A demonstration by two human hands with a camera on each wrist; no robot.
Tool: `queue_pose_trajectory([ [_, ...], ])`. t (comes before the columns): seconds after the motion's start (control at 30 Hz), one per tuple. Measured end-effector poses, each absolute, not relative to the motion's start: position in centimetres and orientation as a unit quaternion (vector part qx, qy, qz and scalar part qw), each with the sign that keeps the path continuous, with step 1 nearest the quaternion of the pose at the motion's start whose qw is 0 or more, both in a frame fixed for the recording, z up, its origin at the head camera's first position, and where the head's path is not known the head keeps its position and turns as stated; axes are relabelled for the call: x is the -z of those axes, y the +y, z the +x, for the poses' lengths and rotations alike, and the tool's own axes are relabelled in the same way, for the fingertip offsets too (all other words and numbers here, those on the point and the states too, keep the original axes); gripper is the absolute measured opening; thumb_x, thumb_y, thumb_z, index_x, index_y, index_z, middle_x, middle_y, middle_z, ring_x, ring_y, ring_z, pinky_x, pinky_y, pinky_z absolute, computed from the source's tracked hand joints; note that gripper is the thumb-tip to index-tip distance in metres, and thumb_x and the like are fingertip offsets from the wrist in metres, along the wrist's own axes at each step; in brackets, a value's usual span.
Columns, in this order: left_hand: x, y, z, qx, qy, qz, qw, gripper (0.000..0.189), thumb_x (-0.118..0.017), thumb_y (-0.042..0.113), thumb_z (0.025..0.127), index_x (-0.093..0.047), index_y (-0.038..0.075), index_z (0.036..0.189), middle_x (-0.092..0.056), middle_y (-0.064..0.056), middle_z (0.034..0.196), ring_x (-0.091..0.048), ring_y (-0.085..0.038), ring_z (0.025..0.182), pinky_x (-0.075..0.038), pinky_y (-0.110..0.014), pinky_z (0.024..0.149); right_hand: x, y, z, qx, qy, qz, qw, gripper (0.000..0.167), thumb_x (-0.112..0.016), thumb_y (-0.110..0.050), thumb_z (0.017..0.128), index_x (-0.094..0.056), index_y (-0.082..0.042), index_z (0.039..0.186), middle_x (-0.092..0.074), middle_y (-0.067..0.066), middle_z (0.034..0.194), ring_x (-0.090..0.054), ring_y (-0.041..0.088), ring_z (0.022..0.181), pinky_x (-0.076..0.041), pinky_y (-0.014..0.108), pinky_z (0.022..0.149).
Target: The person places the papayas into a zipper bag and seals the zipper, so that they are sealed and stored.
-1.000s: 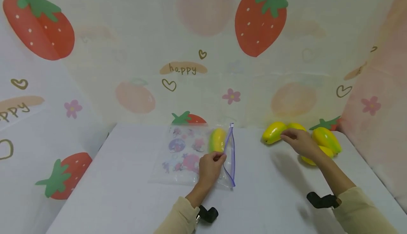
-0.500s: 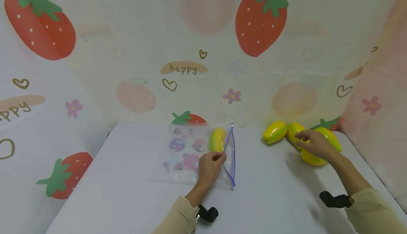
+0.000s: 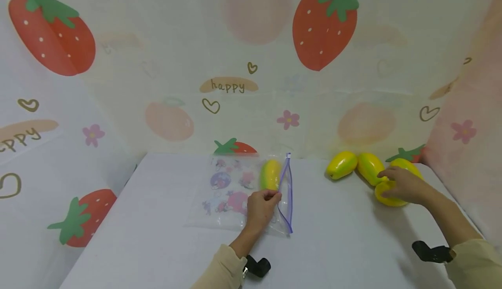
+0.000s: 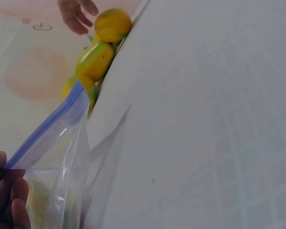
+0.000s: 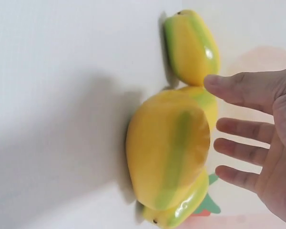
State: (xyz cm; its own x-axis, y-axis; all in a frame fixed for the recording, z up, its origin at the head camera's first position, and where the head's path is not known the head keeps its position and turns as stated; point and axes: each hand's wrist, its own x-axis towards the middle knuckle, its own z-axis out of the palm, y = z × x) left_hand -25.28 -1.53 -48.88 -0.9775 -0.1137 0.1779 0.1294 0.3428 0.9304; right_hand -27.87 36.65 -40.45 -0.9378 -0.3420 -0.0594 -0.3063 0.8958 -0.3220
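A clear zip bag [image 3: 219, 217] with cartoon prints lies on the table, its purple zip edge [image 4: 47, 124] parted at the right end. My left hand [image 3: 259, 210] pinches the bag near that mouth, thumb against fingers. Inside the bag, by the mouth, sits a yellow-green mango [image 3: 270, 171]. At the right my right hand [image 3: 405, 186] hovers over a group of several glossy mangoes, fingers spread and holding nothing. The front mango [image 5: 167, 148] is nearest to its fingertips in the right wrist view. Farther left in the group is another mango [image 3: 342, 165].
The white table [image 3: 157, 254] carries the bag at centre and the mango group near its back right corner. Behind stands a backdrop [image 3: 168, 62] printed with strawberries and hearts. Black wrist mounts [image 3: 431, 253] stick out from both wrists.
My right hand has moved right and slightly down, from beside the leftmost mango to over the front one. The left hand keeps its pinch on the bag.
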Motion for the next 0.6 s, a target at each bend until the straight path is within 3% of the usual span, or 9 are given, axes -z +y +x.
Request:
queue_pose_trajectory([
  [0.17, 48.8, -1.6, -25.2, 0.571, -0.814, -0.01, 0.106, 0.014, -0.073, 0.015, 0.084, -0.076, 0.001, 0.085, -0.073, -0.009, 0.076, -0.056, -0.007, 0.065, -0.045, -0.018, 0.059, 40.7, 37.4, -27.8, 0.152, 0.973, -0.157, 0.071, 0.048, -0.076, -0.015, 0.077, -0.061, 0.004, 0.119, -0.05, 0.037, 0.125, -0.053, 0.048, 0.106, -0.043, 0.066, 0.088],
  [0.37, 48.8, -1.7, -25.2, 0.569, -0.816, -0.012, 0.1, 0.015, -0.074, 0.016, 0.084, -0.076, 0.001, 0.084, -0.073, -0.009, 0.076, -0.056, -0.006, 0.064, -0.045, -0.018, 0.058, 41.2, 37.8, -28.0, 0.136, 0.974, -0.156, 0.09, 0.052, -0.076, -0.011, 0.074, -0.061, 0.005, 0.121, -0.045, 0.041, 0.13, -0.052, 0.049, 0.107, -0.045, 0.065, 0.088],
  [0.6, 48.7, -1.7, -25.1, 0.571, -0.816, -0.008, 0.09, 0.016, -0.073, 0.017, 0.085, -0.076, 0.001, 0.084, -0.073, -0.009, 0.076, -0.055, -0.006, 0.065, -0.045, -0.018, 0.058, 42.1, 38.3, -28.2, 0.112, 0.976, -0.159, 0.094, 0.057, -0.072, 0.003, 0.067, -0.06, 0.004, 0.122, -0.052, 0.037, 0.12, -0.053, 0.035, 0.089, -0.049, 0.057, 0.081],
])
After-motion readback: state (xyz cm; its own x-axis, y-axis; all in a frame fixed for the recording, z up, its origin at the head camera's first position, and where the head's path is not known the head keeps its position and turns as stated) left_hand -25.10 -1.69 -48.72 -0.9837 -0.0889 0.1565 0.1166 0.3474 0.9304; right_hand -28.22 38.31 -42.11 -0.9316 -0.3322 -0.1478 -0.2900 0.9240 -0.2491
